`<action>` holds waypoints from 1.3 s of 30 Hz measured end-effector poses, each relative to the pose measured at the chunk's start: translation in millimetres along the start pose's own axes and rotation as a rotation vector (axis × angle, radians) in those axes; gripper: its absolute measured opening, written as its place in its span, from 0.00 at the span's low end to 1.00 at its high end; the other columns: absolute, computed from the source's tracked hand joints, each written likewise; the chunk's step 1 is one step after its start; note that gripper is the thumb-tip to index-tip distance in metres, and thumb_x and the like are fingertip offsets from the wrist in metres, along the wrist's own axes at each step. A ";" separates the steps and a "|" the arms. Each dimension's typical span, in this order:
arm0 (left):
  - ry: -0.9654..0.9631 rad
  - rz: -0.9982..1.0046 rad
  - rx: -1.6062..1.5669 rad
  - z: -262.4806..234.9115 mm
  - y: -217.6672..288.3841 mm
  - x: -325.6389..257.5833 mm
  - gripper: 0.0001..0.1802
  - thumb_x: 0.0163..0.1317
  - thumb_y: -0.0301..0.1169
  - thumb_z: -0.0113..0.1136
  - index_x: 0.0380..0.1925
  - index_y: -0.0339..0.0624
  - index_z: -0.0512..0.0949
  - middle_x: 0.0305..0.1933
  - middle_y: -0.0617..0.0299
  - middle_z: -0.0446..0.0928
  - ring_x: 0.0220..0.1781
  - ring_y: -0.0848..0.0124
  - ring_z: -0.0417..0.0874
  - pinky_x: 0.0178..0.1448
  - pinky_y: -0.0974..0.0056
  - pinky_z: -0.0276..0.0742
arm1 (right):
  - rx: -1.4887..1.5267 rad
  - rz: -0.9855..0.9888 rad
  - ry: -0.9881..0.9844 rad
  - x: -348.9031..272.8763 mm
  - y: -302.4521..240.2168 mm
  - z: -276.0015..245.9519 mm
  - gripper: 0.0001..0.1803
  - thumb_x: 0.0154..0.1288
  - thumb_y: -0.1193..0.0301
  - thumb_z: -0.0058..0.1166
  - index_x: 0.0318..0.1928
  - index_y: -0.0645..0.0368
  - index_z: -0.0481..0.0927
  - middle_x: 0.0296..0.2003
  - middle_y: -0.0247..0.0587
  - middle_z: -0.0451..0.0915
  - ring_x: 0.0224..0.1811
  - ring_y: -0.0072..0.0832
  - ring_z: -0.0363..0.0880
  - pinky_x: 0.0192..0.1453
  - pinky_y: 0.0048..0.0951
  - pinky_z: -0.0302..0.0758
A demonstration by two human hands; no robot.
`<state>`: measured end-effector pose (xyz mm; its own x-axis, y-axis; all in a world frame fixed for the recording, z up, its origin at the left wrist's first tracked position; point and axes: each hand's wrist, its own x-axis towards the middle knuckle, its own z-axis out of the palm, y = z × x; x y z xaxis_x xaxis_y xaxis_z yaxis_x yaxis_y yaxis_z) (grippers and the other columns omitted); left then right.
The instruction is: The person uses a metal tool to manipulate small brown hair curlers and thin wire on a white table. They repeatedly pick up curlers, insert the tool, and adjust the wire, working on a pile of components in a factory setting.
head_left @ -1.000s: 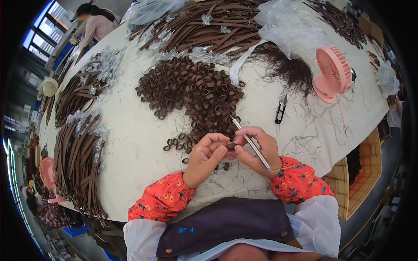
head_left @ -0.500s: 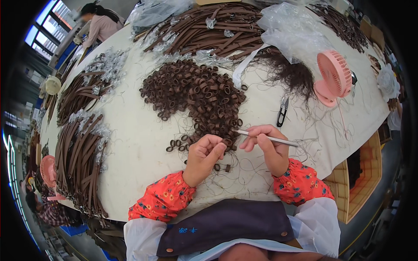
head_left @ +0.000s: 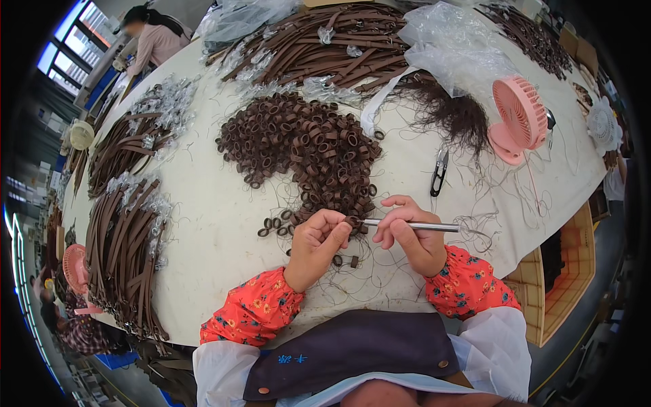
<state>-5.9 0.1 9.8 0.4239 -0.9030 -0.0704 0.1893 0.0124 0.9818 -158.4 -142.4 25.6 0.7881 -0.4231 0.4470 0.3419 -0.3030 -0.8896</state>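
Observation:
My left hand (head_left: 319, 237) pinches a small brown leather loop (head_left: 351, 222) at the near edge of a big pile of brown loops (head_left: 305, 146). My right hand (head_left: 410, 234) grips a thin metal tool (head_left: 413, 226) that lies level, its tip at the loop and its far end pointing right with thread trailing from it. Both hands hover just above the white table (head_left: 217, 230). A few loose loops (head_left: 274, 225) lie left of my left hand, and two more (head_left: 344, 260) sit below it. Both sleeves are red with a flower print.
Black thread snips (head_left: 439, 173) lie right of the pile. A pink desk fan (head_left: 519, 119) stands at the right. Bundles of brown straps (head_left: 125, 237) line the left edge and far side (head_left: 325, 54), with clear plastic bags (head_left: 454, 47). Another person (head_left: 152, 37) works at the far left.
My right hand has turned the metal tool from a downward slant to level and drawn it out to the right. My left hand has stayed in place on the loop.

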 end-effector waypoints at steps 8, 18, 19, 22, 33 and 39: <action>-0.011 -0.039 -0.013 -0.4 2.5 -0.2 0.07 0.68 0.30 0.54 0.38 0.36 0.74 0.26 0.69 0.75 0.27 0.86 0.70 0.31 0.79 0.64 | 0.016 -0.038 0.003 -1.7 4.6 2.3 0.08 0.70 0.72 0.44 0.41 0.61 0.77 0.21 0.31 0.79 0.28 0.22 0.81 0.63 0.38 0.63; -0.002 -0.096 -0.002 -1.6 10.3 1.0 0.06 0.67 0.29 0.54 0.38 0.36 0.74 0.25 0.70 0.74 0.23 0.87 0.68 0.26 0.79 0.60 | 0.040 0.001 -0.004 -2.1 4.4 -2.2 0.09 0.71 0.71 0.43 0.41 0.63 0.76 0.20 0.32 0.77 0.28 0.22 0.80 0.58 0.35 0.67; -0.001 -0.117 0.012 -3.1 13.0 2.8 0.06 0.67 0.28 0.53 0.38 0.36 0.75 0.25 0.70 0.74 0.23 0.87 0.67 0.26 0.79 0.60 | 0.061 0.004 0.006 -2.4 5.1 -3.6 0.10 0.71 0.71 0.43 0.41 0.64 0.76 0.20 0.33 0.77 0.27 0.22 0.79 0.56 0.33 0.69; 0.010 -0.061 0.110 -7.6 11.0 5.7 0.06 0.66 0.26 0.53 0.41 0.35 0.75 0.24 0.72 0.73 0.22 0.86 0.68 0.25 0.78 0.60 | 0.164 0.070 0.107 0.0 0.3 -4.9 0.11 0.73 0.71 0.41 0.41 0.66 0.75 0.21 0.34 0.75 0.26 0.22 0.76 0.43 0.26 0.72; -0.132 0.485 1.167 -24.3 44.1 1.8 0.14 0.51 0.24 0.65 0.40 0.46 0.79 0.39 0.59 0.71 0.41 0.60 0.72 0.44 0.61 0.69 | 0.213 0.165 0.196 1.4 12.4 -5.7 0.12 0.74 0.70 0.40 0.43 0.66 0.74 0.23 0.34 0.74 0.28 0.20 0.74 0.37 0.23 0.72; -0.046 0.559 1.175 -15.2 1.4 -11.2 0.15 0.53 0.26 0.65 0.42 0.38 0.77 0.38 0.57 0.73 0.40 0.59 0.75 0.45 0.60 0.71 | 0.208 0.153 0.170 1.0 12.2 -2.3 0.12 0.74 0.69 0.41 0.43 0.66 0.74 0.23 0.33 0.74 0.28 0.20 0.74 0.37 0.22 0.72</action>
<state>3.1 16.7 9.2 0.1579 -0.9118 0.3791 -0.8956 0.0295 0.4439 -154.6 -148.5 15.5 0.7475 -0.5928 0.2997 0.3368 -0.0506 -0.9402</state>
